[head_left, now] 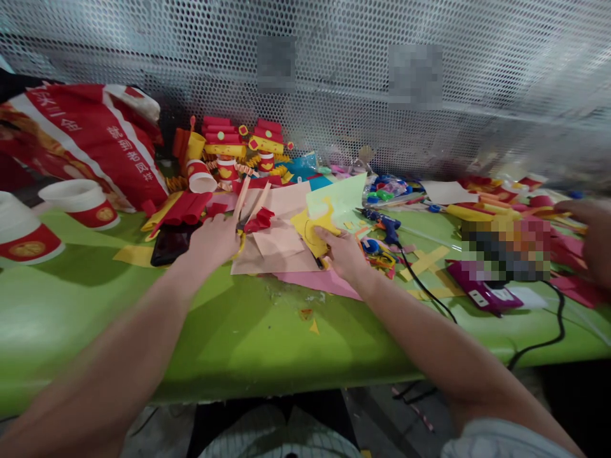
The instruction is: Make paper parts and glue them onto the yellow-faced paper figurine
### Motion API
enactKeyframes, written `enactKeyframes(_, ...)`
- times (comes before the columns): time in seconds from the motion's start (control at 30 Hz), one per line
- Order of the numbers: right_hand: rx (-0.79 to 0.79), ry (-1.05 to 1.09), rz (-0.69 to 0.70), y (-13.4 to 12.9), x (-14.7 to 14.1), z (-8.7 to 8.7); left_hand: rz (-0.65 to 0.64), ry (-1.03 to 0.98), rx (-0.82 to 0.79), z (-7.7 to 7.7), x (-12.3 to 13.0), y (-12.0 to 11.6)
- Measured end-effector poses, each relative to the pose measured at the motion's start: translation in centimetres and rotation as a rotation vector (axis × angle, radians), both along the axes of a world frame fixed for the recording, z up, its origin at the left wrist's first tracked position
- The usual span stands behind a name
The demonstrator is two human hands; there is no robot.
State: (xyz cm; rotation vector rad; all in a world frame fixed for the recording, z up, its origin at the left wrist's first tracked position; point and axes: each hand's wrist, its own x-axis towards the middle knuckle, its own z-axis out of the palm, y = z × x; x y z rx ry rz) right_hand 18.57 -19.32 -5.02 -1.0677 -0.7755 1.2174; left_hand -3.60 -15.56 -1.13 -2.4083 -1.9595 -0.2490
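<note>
My left hand (214,240) is closed around yellow-handled scissors (241,244), whose spread blades point away from me over peach paper. Beside the blades lies a crumpled red paper piece (259,220). Between its thumb and fingers, my right hand (344,249) grips a yellow paper cut-out (312,230) with curved edges and a dark line on it. Under both hands are peach sheets (281,251) and a pink sheet (324,284); a pale green folded sheet (337,198) stands behind the cut-out. A dark phone (174,243) lies partly beneath my left wrist.
Paper cups (81,202) and a red bag (102,137) stand left. Red-and-yellow paper figures (224,143) line the back. A blue glue gun (382,222) trails a black cord. Another person's hand (594,232) is at right, near a purple box (484,289).
</note>
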Motion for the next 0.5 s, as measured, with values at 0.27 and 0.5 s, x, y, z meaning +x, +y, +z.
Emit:
enactKeyframes(0.27, -0.054, 0.014, -0.054, 0.3, 0.6, -0.2, 0.059, 0.173, -0.176, -0.3, -1.1, 0.9)
enactKeyframes(0.5, -0.047, 0.077, -0.087, 0.8, 0.8, -0.3, 0.176, 0.017, -0.047, 1.7, -1.4, -0.4)
